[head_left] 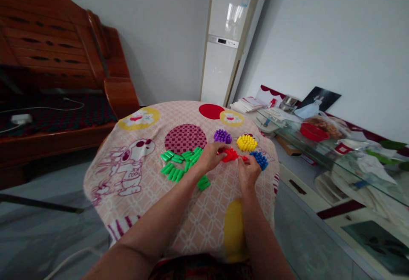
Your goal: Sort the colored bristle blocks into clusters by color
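A round table draped in a patterned cloth (204,216) fills the middle of my remote view, with short green pieces (176,174) spread in loose rows across its centre. To their right, my left hand (211,156) reaches in, fingers bent and drawn together at the near-left edge of the red cluster (230,155); whether they grip a piece, I cannot tell. My right hand (249,172) works the cluster's other side, thumb and forefinger appearing to pinch a small red piece (244,158). The red cluster lies on the cloth between both hands, ringed by a yellow cluster (246,143) and a purple cluster (223,136) beyond, and a blue cluster (259,161) just beside my right fingers.

I judge the red pieces to be light, stiff plastic, smooth enough to slip or roll under a hard squeeze, and unlikely to break. One piece is best taken across its middle with thumb and fingertip, pressed lightly. The cluster looks like a knobbly group that a push could scatter, so I favour a low hold at its outer sides, fingers flat against the edge.
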A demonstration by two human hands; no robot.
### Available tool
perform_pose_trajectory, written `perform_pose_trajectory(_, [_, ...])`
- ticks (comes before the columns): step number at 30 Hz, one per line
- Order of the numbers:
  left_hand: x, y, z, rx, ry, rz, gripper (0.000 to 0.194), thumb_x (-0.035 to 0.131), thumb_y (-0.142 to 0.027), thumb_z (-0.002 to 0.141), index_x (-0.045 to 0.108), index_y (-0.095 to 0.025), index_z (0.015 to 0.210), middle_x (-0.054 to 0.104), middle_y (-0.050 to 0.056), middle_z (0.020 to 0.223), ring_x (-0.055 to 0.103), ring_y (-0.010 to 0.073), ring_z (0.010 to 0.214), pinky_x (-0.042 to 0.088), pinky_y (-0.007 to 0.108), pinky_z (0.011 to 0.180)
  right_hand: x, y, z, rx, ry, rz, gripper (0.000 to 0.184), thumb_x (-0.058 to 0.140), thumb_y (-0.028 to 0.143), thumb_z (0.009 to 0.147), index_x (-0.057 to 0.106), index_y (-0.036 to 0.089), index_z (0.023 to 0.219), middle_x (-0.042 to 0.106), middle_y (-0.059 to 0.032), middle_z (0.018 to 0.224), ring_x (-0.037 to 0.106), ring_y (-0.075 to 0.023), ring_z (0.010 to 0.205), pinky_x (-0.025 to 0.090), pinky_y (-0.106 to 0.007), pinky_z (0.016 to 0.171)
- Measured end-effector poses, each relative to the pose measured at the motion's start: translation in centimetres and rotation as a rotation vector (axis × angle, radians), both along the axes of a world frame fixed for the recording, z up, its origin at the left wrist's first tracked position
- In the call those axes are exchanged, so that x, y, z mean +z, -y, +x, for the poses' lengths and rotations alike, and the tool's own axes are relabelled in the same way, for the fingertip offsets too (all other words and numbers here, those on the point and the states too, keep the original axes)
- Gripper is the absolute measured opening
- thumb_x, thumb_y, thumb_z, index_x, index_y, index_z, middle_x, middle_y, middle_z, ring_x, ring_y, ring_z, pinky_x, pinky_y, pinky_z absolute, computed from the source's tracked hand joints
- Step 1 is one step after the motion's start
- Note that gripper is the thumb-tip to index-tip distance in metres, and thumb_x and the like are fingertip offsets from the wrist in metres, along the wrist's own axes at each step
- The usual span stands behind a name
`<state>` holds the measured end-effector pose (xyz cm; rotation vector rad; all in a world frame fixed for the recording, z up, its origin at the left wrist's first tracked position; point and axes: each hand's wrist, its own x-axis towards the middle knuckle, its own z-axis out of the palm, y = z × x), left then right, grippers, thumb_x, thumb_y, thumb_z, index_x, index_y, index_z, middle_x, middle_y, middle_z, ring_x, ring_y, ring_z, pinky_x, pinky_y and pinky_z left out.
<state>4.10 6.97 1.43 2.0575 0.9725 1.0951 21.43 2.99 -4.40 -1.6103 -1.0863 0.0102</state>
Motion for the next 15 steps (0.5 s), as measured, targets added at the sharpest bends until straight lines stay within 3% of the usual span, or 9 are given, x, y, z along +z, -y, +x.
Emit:
perform_pose_trajectory(8, [-0.7, -0.4, -0.2, 0.006, 0.029, -0.092, 0.022, 0.062, -0.006, 0.074, 0.071, -0.014, 0.092, 0.071, 0.002, 0.077, 0.065, 0.0129, 0.069, 0.051, 0.022, 0.067, -0.2, -0.1, 0.1, 0.006, 0.078, -0.077, 0.034, 0.057, 0.044, 0.073, 0.073, 0.015, 0.082, 0.071, -0.0093, 0.070, 0.060, -0.0223, 0.063, 0.043, -0.032, 0.063])
perform_pose_trajectory(15, [-1.4, 0.0, 1.8, 0.018, -0.170, 0.143, 0.016, 0.060, -0.011, 0.080, 0.071, -0.015, 0.091, 0.072, 0.006, 0.089, 0.064, 0.0164, 0.079, 0.050, 0.027, 0.077, -0.2, -0.1, 0.1, -0.045, 0.072, -0.047, 0.037, 0.056, 0.047, 0.076, 0.072, 0.014, 0.083, 0.071, -0.0098, 0.069, 0.059, -0.0220, 0.061, 0.043, -0.032, 0.063])
